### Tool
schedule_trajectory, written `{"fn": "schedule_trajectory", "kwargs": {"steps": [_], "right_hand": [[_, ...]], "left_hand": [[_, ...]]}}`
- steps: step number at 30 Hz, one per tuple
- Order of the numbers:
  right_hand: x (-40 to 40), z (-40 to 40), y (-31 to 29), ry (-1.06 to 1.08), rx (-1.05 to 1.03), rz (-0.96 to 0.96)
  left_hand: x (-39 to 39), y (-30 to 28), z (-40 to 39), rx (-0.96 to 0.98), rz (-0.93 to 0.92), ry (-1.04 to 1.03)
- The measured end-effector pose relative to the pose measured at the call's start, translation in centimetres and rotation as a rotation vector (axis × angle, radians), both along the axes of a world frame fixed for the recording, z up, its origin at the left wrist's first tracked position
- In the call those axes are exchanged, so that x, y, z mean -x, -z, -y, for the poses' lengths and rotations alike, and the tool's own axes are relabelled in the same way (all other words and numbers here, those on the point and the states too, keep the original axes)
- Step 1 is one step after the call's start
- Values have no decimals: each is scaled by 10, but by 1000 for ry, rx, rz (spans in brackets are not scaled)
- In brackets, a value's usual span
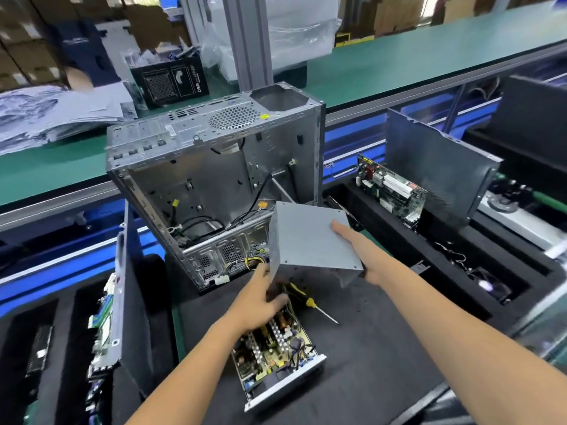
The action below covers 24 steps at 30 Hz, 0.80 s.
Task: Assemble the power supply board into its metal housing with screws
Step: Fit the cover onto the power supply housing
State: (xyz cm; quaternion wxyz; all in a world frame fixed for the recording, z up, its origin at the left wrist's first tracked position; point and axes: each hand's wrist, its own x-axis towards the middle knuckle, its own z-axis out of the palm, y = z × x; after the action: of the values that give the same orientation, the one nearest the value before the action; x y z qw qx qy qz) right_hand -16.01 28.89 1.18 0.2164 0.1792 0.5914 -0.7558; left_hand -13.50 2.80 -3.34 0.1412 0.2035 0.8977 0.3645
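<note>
At the centre of the frame we held the metal housing cover point(310, 237) tilted above the table point(383, 348), our left hand point(260, 302) gripping its lower left edge and our right hand point(359, 250) clasping its right side. The power supply board point(276, 348) lay on the table just below, nearest our left hand.

Colours, bench view
Grey metal housing cover point(310, 237); green power supply board point(273, 348); yellow-and-black screwdriver point(302, 297); black foam mat point(368, 348); green conveyor belt point(414, 53).

Both hands point(264, 299) point(365, 256) extended forward, fingers gripping.
</note>
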Motion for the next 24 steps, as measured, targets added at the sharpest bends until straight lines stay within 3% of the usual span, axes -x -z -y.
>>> {"fn": "schedule_trajectory", "kwargs": {"steps": [5,15,24], "right_hand": [[2,4,5,-35,-9,14],[-6,4,3,-90,-39,-5],[-10,5,3,-101,-69,-23]], "left_hand": [[-1,11,-7,246,-104,162],[5,24,-7,169,-56,71],[3,24,-5,230,-7,102]]}}
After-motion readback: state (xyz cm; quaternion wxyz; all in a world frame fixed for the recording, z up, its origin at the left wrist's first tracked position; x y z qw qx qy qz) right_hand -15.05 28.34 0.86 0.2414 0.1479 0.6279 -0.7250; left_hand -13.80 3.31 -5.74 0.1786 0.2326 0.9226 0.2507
